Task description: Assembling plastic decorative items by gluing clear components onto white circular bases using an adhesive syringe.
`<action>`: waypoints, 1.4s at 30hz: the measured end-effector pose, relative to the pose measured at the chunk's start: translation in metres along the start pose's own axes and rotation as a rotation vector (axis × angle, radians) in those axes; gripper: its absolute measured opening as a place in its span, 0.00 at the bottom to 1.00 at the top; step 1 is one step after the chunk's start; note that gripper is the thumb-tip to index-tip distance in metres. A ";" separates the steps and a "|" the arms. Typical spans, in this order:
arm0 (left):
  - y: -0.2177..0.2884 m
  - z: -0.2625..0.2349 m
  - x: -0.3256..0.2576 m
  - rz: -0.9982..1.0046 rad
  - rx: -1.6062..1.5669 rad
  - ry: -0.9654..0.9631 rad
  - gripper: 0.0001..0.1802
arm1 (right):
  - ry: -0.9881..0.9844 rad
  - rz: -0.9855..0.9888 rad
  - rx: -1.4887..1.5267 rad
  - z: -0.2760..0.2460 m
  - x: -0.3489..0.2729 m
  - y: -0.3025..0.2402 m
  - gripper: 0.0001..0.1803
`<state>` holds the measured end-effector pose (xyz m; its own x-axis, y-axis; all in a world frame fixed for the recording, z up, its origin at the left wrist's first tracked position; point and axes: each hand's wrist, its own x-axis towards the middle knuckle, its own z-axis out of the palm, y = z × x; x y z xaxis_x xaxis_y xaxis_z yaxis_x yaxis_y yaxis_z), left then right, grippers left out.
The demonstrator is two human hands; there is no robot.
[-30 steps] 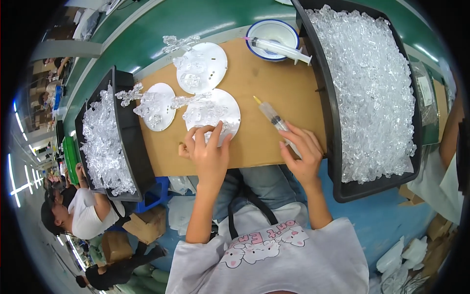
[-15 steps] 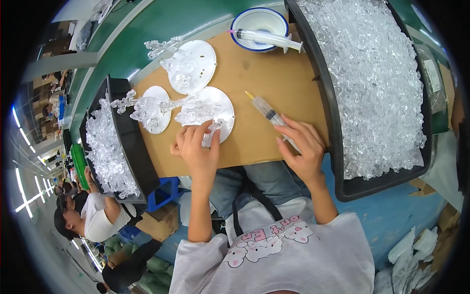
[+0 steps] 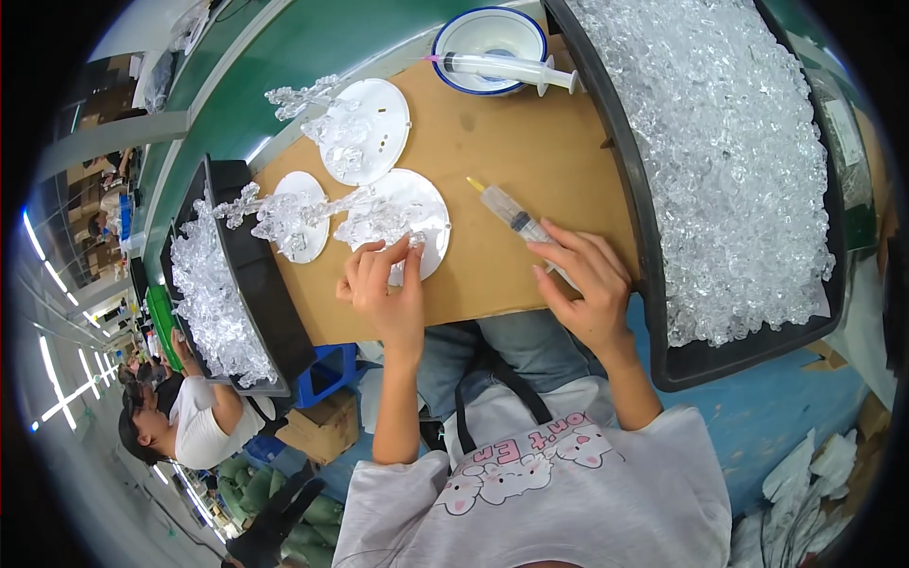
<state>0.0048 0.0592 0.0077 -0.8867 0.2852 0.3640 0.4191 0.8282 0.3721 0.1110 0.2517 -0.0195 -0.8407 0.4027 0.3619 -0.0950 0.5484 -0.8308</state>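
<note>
My right hand [image 3: 589, 289] is wrapped round a syringe [image 3: 511, 213] with a yellow tip, which points up and left over the brown cardboard. My left hand [image 3: 383, 298] is at the near edge of a white round disc [image 3: 431, 213], thumb and forefinger pinched on a small clear plastic piece [image 3: 417, 239]. The fingers partly hide that piece. Clear plastic parts [image 3: 369, 220] in a cluster lie across the same disc. Two more white discs, a small one [image 3: 311, 189] to the left and one [image 3: 379, 104] farther back, also bear clear clusters.
A large black bin [image 3: 653, 312] heaped with clear pieces stands at the right. Another black bin [image 3: 270, 275] of clear parts is at the left. A blue-rimmed white bowl [image 3: 443, 43] at the back has a second syringe [image 3: 507, 68] across it. A person [image 3: 204, 421] sits farther left.
My left thumb and forefinger have drawn closer together on the clear piece. The right hand keeps the syringe in nearly the same place. The whole view has shifted slightly.
</note>
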 end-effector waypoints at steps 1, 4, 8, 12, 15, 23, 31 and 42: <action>-0.001 -0.001 0.001 0.001 0.001 -0.001 0.08 | 0.002 0.000 0.003 0.000 0.001 -0.001 0.14; -0.002 -0.001 0.003 0.040 -0.012 -0.021 0.07 | 0.002 -0.022 0.031 -0.002 0.001 -0.001 0.14; -0.004 -0.004 0.006 0.124 0.093 -0.068 0.07 | -0.024 -0.022 0.104 -0.011 0.003 -0.005 0.14; -0.005 -0.011 0.007 0.126 0.082 -0.152 0.11 | -0.143 -0.004 0.179 -0.018 -0.006 -0.011 0.13; -0.009 -0.012 0.007 0.077 -0.008 -0.183 0.12 | -0.164 -0.005 0.189 -0.014 -0.010 -0.015 0.12; -0.006 -0.013 0.008 0.035 -0.051 -0.193 0.12 | -0.127 -0.009 0.137 -0.002 -0.009 -0.017 0.12; -0.008 -0.012 0.007 0.021 -0.086 -0.202 0.12 | -0.113 0.008 0.133 0.001 -0.010 -0.017 0.12; -0.006 -0.014 0.009 -0.004 -0.110 -0.228 0.12 | -0.111 0.005 0.137 0.000 -0.009 -0.018 0.12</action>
<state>-0.0031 0.0498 0.0204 -0.9042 0.3940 0.1649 0.4234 0.7757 0.4680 0.1206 0.2381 -0.0074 -0.8942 0.3176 0.3155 -0.1566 0.4383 -0.8851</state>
